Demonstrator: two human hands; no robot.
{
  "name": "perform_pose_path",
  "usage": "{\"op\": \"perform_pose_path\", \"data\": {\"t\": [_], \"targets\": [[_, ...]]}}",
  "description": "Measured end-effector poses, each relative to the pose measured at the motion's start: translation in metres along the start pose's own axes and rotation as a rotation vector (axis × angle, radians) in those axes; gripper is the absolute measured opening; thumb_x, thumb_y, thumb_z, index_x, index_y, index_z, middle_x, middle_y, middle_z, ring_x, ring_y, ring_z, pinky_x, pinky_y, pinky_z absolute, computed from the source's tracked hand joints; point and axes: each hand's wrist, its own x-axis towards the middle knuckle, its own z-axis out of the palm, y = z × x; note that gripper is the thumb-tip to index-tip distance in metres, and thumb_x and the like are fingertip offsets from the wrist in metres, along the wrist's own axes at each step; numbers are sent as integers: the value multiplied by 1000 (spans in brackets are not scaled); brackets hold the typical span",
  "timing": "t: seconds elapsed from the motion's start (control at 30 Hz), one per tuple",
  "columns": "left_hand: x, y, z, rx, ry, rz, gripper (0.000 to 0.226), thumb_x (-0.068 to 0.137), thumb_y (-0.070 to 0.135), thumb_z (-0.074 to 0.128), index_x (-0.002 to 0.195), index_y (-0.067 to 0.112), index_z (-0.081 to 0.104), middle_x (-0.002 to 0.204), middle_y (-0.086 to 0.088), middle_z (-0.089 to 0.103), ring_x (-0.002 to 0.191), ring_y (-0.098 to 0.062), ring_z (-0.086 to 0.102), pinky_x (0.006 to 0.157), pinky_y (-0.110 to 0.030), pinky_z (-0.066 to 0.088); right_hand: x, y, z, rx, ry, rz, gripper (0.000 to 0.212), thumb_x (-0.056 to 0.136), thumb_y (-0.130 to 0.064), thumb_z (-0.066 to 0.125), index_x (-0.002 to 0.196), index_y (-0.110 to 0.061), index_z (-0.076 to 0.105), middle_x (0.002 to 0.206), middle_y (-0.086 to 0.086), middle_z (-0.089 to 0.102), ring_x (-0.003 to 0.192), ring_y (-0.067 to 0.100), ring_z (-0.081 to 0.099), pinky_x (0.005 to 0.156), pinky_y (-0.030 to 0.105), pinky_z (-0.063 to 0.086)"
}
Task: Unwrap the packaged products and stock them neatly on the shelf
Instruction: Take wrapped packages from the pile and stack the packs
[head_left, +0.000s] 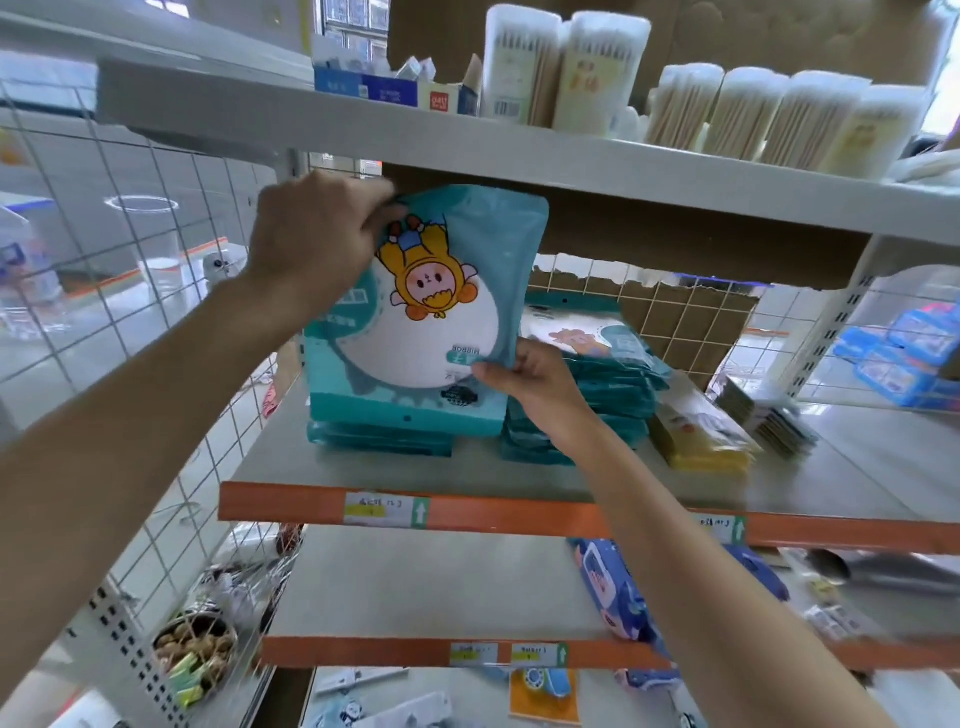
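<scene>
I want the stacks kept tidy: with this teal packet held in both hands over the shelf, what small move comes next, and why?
Probably lower the teal packet flat onto the left stack. The left hand pinches its top corner, the right hand its lower edge, and it hangs just above that matching pile.

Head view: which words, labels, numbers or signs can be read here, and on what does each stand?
"MIRROR": upside down on the teal package held by the left hand and right hand.
Other print on that package: too small to read.
Price tags on the orange shelf edge: white arrow on green; writing blurred.
Red box on the top shelf: logo blurred.
Cotton swab tubs: labels blurred.
</scene>
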Motion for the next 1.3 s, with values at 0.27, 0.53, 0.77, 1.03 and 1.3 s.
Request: {"op": "perform_pose_path", "data": {"t": [0.27, 0.53, 0.77, 1.03, 1.3], "targets": [[-18, -3, 12, -185, -194, -78, 52, 86, 40, 61, 133, 20, 49, 131, -10, 55, 115, -32, 53, 95, -45, 40, -2, -3, -22, -401, -28, 33, 14, 89, -10, 60, 84, -23, 58, 68, -4, 56, 53, -4, 51, 60, 19, 42], [-27, 31, 40, -109, -790, 235, 34, 81, 43, 66, 110, 25, 59, 96, 8, 62, 96, -14, 54, 79, -26, 29, 0, -25, -15, -535, -298, 64, 21, 86, -5, 63, 70, -17, 57, 50, -17, 54, 50, -7, 51, 52, 8, 35], [-40, 17, 47, -381, -835, 11, 12, 82, 25, 68, 90, 22, 60, 75, 12, 54, 71, -7, 50, 65, -24, 41, -4, -22, -28, -454, -70, 14, 16, 77, -16, 75, 76, -24, 62, 60, -15, 62, 60, -3, 56, 60, 16, 41], [-64, -23, 43, -671, -533, -487, 1, 88, 15, 59, 89, 15, 59, 79, 2, 63, 67, -14, 62, 49, -12, 49, -22, -6, -49, -294, 100, 179, 51, 81, -15, 70, 127, -15, 47, 85, -2, 63, 73, 6, 60, 64, 21, 49], [-78, -26, 46, -1031, -287, -947, 3, 87, 19, 61, 84, 21, 62, 89, -8, 64, 87, -30, 62, 83, -46, 52, -32, 5, -20, -39, -23, 278, 27, 88, -12, 61, 114, -13, 55, 100, 13, 69, 81, 21, 68, 70, 26, 57]]}}
